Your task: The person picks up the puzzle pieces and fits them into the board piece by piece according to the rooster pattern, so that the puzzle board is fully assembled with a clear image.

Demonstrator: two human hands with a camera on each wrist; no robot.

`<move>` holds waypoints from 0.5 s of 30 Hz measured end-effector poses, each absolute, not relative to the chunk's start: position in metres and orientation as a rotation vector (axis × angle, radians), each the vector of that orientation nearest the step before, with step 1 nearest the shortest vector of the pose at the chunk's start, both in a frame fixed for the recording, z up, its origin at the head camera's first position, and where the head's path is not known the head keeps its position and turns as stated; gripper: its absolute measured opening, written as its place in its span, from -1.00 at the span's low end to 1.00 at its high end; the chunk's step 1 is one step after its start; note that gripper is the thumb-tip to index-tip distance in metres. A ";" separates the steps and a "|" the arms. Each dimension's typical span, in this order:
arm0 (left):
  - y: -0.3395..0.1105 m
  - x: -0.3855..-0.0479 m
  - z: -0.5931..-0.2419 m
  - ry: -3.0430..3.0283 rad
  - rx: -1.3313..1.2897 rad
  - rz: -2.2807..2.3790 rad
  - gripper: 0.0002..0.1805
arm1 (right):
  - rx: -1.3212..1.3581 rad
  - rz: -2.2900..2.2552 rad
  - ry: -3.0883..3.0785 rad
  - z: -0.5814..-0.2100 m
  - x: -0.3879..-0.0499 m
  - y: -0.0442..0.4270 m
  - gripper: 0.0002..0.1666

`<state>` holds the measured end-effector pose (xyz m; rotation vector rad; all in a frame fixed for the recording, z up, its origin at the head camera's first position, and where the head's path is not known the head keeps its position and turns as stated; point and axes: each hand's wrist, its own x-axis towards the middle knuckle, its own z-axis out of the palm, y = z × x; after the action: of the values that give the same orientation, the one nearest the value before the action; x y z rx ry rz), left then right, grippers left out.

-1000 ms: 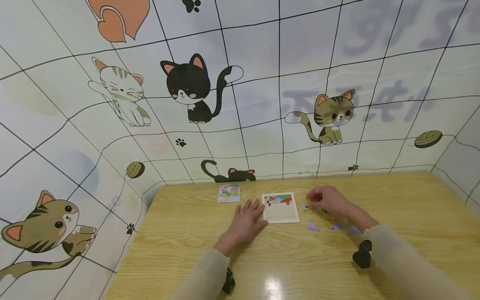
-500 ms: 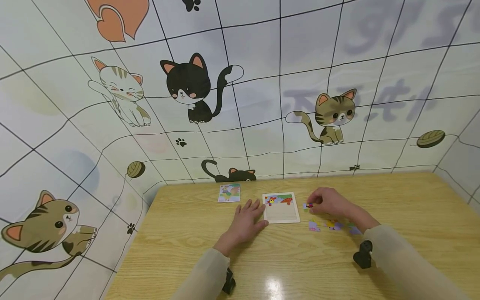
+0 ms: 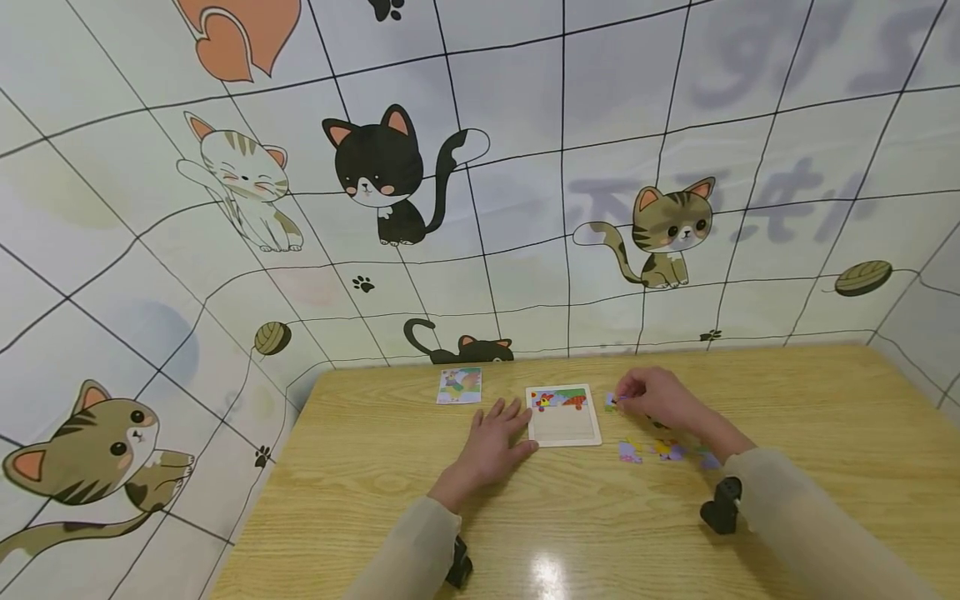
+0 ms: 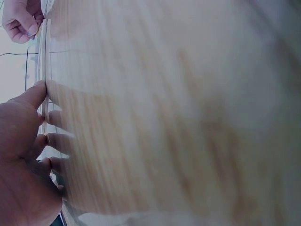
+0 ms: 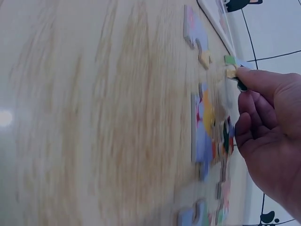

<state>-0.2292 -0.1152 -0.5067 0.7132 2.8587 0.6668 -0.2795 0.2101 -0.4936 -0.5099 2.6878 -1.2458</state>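
Note:
My left hand [image 3: 491, 446] lies spread on the table, its fingertips against the left edge of a white-framed puzzle board [image 3: 562, 442]. The board's top strip is filled with a colourful picture; below it the bare base shows. To the board's right, my right hand [image 3: 660, 402] pinches a small puzzle piece [image 5: 241, 84] between thumb and fingers, just above the table. A green-and-blue puzzle piece [image 5: 230, 60] is close by, partly hidden behind the thumb. Several loose pieces lie nearer me, among them a purple one [image 3: 630, 451] and a yellow-and-purple one [image 3: 666, 450].
A picture card [image 3: 460, 386] lies at the back of the wooden table [image 3: 360, 483], left of the board. Behind the table stands a wall [image 3: 517, 275] printed with cats and grid lines. Some loose pieces are partly covered by the right hand and forearm.
My right hand has lifted slightly, and the piece it pinches has turned, showing less of its red and dark face. The left hand and the board stay in place.

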 end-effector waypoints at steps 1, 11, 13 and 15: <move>-0.115 -0.229 -0.507 2.861 0.714 0.666 -0.37 | -0.489 -1.256 2.698 -0.493 -0.280 0.208 -0.92; -0.114 -0.227 -0.504 2.863 0.718 0.657 -0.37 | -0.488 -1.397 2.680 -0.489 -0.281 0.173 -0.88; -0.114 -0.227 -0.503 2.865 0.721 0.657 -0.37 | -0.502 -1.409 2.661 -0.489 -0.281 0.165 -0.88; -0.114 -0.226 -0.503 2.866 0.717 0.656 -0.37 | -0.508 -1.412 2.654 -0.490 -0.281 0.158 -0.88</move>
<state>-0.2263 -0.1141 -0.5027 0.7172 2.8657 0.6560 -0.2810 0.1577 -0.4900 -0.5076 2.6539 -1.4116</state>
